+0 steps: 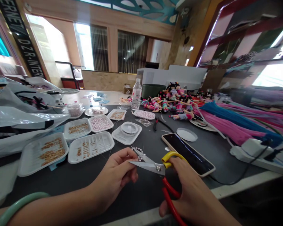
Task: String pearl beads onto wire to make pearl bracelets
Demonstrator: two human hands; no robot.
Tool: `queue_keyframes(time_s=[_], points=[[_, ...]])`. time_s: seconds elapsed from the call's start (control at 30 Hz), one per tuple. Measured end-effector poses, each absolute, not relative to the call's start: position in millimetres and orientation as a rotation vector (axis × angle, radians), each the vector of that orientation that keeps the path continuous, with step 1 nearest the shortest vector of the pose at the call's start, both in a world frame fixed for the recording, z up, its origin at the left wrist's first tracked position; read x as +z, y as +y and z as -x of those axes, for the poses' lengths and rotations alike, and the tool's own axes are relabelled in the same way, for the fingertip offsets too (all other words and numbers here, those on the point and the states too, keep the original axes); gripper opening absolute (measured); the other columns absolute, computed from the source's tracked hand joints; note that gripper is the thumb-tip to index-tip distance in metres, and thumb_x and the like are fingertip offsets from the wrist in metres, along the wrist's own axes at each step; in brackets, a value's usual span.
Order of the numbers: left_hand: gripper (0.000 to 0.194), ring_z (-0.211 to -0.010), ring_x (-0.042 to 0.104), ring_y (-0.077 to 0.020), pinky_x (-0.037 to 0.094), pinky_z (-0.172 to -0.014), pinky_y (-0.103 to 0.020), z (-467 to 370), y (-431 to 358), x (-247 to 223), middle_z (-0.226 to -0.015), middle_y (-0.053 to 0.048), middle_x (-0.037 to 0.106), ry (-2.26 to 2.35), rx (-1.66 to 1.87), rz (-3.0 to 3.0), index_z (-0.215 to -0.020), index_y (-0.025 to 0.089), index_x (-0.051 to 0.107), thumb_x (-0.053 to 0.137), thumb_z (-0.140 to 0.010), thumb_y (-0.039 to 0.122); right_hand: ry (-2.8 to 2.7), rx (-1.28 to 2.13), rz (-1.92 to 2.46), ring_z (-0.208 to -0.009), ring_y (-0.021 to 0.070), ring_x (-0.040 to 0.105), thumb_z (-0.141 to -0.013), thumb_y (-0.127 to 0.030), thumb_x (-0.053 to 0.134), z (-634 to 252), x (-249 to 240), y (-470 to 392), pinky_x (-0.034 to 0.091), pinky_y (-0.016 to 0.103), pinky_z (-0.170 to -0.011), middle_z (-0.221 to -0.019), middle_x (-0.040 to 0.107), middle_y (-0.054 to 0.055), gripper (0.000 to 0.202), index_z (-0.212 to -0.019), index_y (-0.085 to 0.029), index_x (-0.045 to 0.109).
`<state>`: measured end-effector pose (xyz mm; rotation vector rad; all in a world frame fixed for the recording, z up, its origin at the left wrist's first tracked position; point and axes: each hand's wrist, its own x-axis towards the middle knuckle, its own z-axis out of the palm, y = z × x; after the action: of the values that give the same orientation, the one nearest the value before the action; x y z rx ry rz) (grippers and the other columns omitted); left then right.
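My right hand (191, 185) grips scissors (158, 168) with one yellow and one red handle; their blades are spread apart and point left. The blade tips reach the fingers of my left hand (122, 169), which are pinched together on a small beaded string (139, 154). Dark and silvery beads of the string show just beyond the fingertips, between and behind the blades. A thin thread seems to stick up from it. The exact end held in the fingers is hidden.
White trays of gold pieces (45, 166) and pink beads (100, 123) stand at left. A phone (187, 152), black-handled pliers (156, 124) and a white lid (186, 134) lie at right. Behind are a bottle (136, 94), dolls (179, 100), and pink and blue stems (240, 122).
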<state>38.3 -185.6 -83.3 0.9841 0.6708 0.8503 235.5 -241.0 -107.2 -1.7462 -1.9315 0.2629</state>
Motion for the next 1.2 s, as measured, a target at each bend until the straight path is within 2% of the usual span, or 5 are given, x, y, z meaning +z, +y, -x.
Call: queue_keyframes(time_s=[0.3, 0.63, 0.83, 1.03, 1.2], points=[[0.009, -0.037, 0.032, -0.0009, 0.027, -0.049, -0.019, -37.9, -186.2, -86.2, -0.044, 0.007, 0.044, 0.657, 0.849, -0.991, -0.069, 0.016, 0.053, 0.058, -0.075, 0.02, -1.916, 0.34, 1.761, -0.093, 0.0281, 0.053, -0.033, -0.043, 0.083, -227.7, -102.2, -242.4, 0.046, 0.037, -0.082, -0.1, 0.056, 0.011, 0.077, -0.097, -0.017, 0.049], [0.005, -0.039, 0.033, -0.0014, 0.026, -0.049, -0.019, -38.3, -187.4, -87.0, -0.044, 0.006, 0.045, 0.653, 0.85, -1.023, -0.072, 0.016, 0.055, 0.056, -0.076, 0.018, -1.884, 0.41, 1.771, -0.097, 0.028, 0.053, -0.042, -0.041, 0.078, -223.9, -99.5, -242.7, 0.045, 0.036, -0.083, -0.105, 0.055, 0.011, 0.074, -0.106, -0.016, 0.048], [0.006, -0.038, 0.033, -0.0012, 0.029, -0.05, -0.019, -38.2, -187.8, -87.1, -0.044, 0.007, 0.044, 0.646, 0.856, -1.009, -0.071, 0.016, 0.054, 0.057, -0.076, 0.018, -1.84, 0.414, 1.821, -0.087, 0.0249, 0.057, -0.039, -0.039, 0.08, -220.4, -94.6, -246.5, 0.048, 0.033, -0.076, -0.095, 0.059, 0.006, 0.069, -0.099, -0.019, 0.05], [0.008, -0.04, 0.034, -0.0014, 0.033, -0.053, -0.018, -38.3, -187.5, -86.9, -0.046, 0.007, 0.044, 0.64, 0.864, -0.967, -0.071, 0.016, 0.054, 0.057, -0.078, 0.019, -1.848, 0.412, 1.848, -0.071, 0.0202, 0.056, -0.034, -0.045, 0.082, -221.8, -89.5, -246.1, 0.048, 0.03, -0.064, -0.077, 0.061, 0.001, 0.064, -0.085, -0.021, 0.053], [0.008, -0.038, 0.029, -0.001, 0.032, -0.053, -0.019, -37.8, -187.8, -88.8, -0.046, 0.007, 0.045, 0.652, 0.873, -0.986, -0.071, 0.016, 0.054, 0.055, -0.079, 0.019, -1.832, 0.449, 1.803, -0.058, 0.0148, 0.053, -0.038, -0.042, 0.082, -221.4, -84.9, -247.7, 0.045, 0.024, -0.054, -0.064, 0.059, -0.005, 0.053, -0.078, -0.023, 0.053]])
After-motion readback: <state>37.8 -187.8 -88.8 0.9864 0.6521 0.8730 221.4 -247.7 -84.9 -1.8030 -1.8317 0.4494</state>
